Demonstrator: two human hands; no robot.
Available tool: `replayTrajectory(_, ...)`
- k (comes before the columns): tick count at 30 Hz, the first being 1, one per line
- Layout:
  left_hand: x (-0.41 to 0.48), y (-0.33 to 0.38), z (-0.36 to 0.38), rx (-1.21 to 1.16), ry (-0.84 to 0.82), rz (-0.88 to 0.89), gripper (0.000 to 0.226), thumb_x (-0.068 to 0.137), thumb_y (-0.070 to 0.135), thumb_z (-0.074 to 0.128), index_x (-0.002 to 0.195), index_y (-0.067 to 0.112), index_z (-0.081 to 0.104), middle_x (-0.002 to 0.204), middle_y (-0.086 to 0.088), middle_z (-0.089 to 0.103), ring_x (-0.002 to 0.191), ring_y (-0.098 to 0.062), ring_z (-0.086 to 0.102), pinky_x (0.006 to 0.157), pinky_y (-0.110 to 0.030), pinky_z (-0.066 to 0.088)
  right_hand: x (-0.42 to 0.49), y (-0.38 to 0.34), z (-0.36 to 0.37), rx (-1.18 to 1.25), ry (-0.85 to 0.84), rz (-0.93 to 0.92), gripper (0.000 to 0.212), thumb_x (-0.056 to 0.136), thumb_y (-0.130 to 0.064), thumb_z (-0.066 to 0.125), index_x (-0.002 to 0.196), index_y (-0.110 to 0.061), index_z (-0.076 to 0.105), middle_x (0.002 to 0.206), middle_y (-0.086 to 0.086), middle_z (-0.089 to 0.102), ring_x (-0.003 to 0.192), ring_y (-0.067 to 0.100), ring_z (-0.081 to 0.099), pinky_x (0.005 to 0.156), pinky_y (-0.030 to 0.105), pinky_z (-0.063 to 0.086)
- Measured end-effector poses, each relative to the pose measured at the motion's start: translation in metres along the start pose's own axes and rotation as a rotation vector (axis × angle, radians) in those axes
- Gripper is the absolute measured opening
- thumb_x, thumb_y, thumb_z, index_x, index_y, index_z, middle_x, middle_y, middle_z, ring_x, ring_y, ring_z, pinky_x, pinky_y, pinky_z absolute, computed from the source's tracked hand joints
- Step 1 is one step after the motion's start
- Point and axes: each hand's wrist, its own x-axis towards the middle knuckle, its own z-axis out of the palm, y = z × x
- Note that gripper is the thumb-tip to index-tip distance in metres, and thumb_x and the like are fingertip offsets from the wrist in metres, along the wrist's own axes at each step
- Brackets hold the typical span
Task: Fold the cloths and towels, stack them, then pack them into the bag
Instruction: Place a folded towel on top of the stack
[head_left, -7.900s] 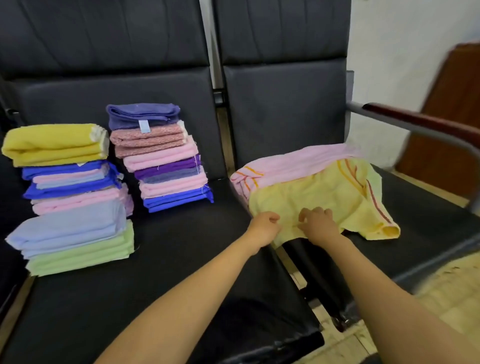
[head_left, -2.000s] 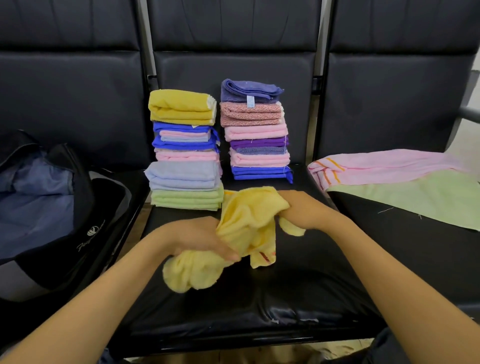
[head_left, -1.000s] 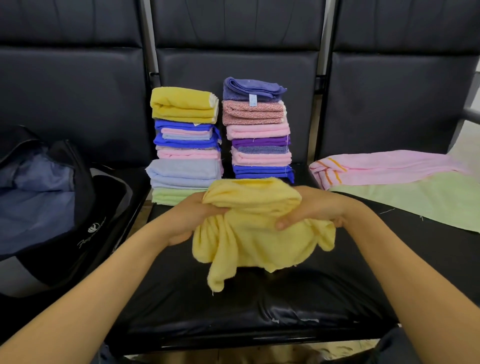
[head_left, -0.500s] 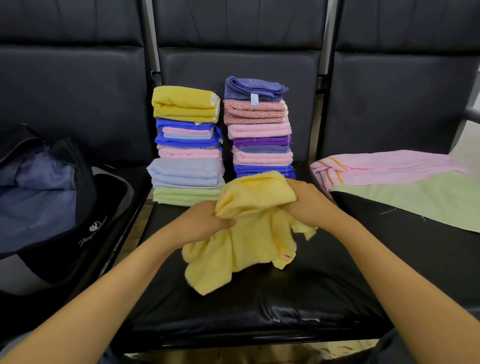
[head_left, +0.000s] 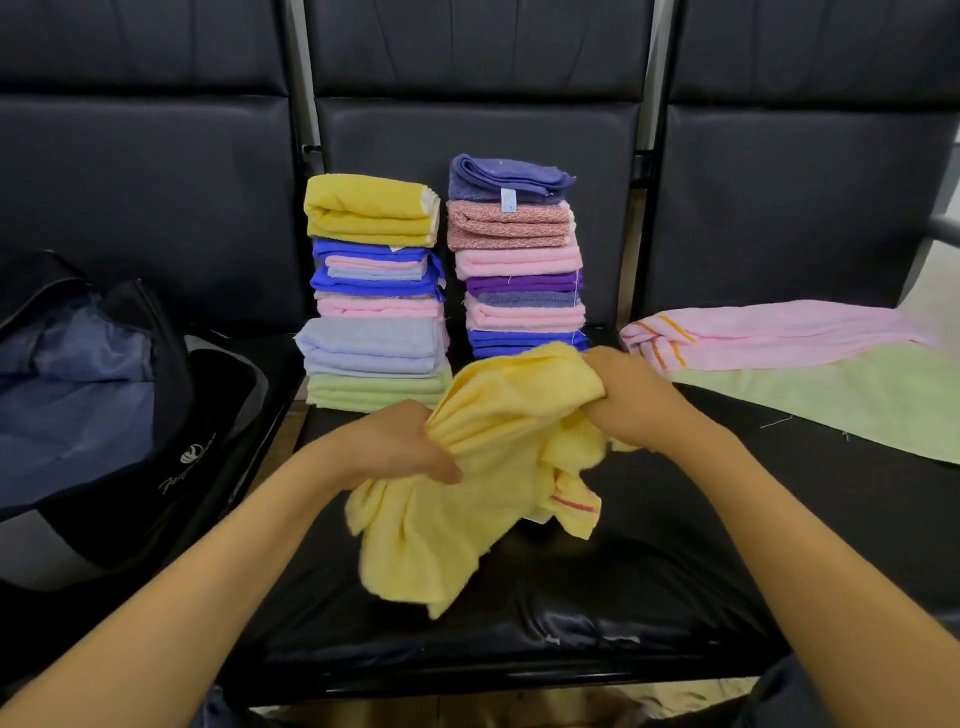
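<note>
Yellow cloth (head_left: 498, 467): formerly spread over the pink towel (head_left: 769, 332) on the right seat; now bunched above the bench's (head_left: 571, 597) middle seat, gripped by left hand (head_left: 400, 447) and right hand (head_left: 631, 400). Green cloth (head_left: 831, 400): since uncovered. Last half second: yellow cloth hangs lower, its red stripe now showing.

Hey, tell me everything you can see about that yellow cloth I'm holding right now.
The yellow cloth is pale and soft-looking, terry-like, with a thin red stripe near one edge. Unfolded and bunched, its corners hang loose. The left hand grips its left side, the right hand its upper right, over the black seat in front of two folded stacks. Whether its lowest corner touches the seat is unclear.
</note>
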Motion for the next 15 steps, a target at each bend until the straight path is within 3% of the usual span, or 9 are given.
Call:
replayTrajectory(4, 0.009, -0.012, -0.001, -0.008, 0.032, 0.034, 0.037, 0.081, 0.029, 0.072, 0.117, 0.025, 0.061, 0.115, 0.004, 0.066, 0.105, -0.015, 0.062, 0.100, -0.039, 0.047, -0.006, 0.000, 0.003, 0.292, -0.180, -0.067, 0.019, 0.094, -0.025, 0.056, 0.110, -0.033, 0.050, 0.099, -0.017, 0.055, 0.093, 0.005, 0.053, 0.087, 0.025, 0.042)
replayTrajectory(7, 0.007, -0.015, -0.005, -0.321, -0.001, 0.135, 0.040, 0.086, 0.019, 0.069, 0.123, 0.025, 0.058, 0.120, 0.005, 0.066, 0.110, -0.013, 0.063, 0.098, -0.034, 0.048, -0.008, 0.004, -0.005, 0.526, -0.283, -0.073, 0.032, 0.086, -0.024, 0.068, 0.111, -0.036, 0.053, 0.106, -0.020, 0.061, 0.097, -0.001, 0.060, 0.082, 0.015, 0.044)
replayTrajectory(9, 0.006, -0.013, -0.009, -0.540, -0.010, 0.142, 0.044, 0.083, 0.016, 0.069, 0.125, 0.021, 0.057, 0.119, 0.001, 0.068, 0.109, -0.016, 0.065, 0.094, -0.035, 0.051, -0.007, 0.010, -0.013, 0.601, -0.397, -0.055, 0.052, 0.077, -0.021, 0.077, 0.119, -0.039, 0.052, 0.117, -0.019, 0.062, 0.104, -0.002, 0.060, 0.085, 0.016, 0.048)
replayTrajectory(12, 0.006, -0.008, -0.011, -0.583, -0.030, 0.149, 0.049, 0.074, 0.014, 0.074, 0.121, 0.022, 0.059, 0.115, 0.002, 0.070, 0.106, -0.016, 0.067, 0.089, -0.033, 0.053, -0.006, 0.014, -0.014, 0.291, -0.485, -0.085, 0.075, 0.069, -0.028, 0.084, 0.131, -0.037, 0.043, 0.130, -0.017, 0.054, 0.118, 0.006, 0.051, 0.101, 0.030, 0.043)
replayTrajectory(15, 0.004, -0.009, -0.006, -0.295, -0.088, 0.146, 0.054, 0.071, 0.014, 0.080, 0.118, 0.029, 0.059, 0.113, 0.010, 0.069, 0.105, -0.008, 0.064, 0.089, -0.027, 0.051, -0.009, 0.012, -0.010, -0.004, -0.440, -0.009, 0.078, 0.071, -0.028, 0.081, 0.137, -0.032, 0.039, 0.130, -0.009, 0.051, 0.119, 0.015, 0.048, 0.103, 0.036, 0.041)
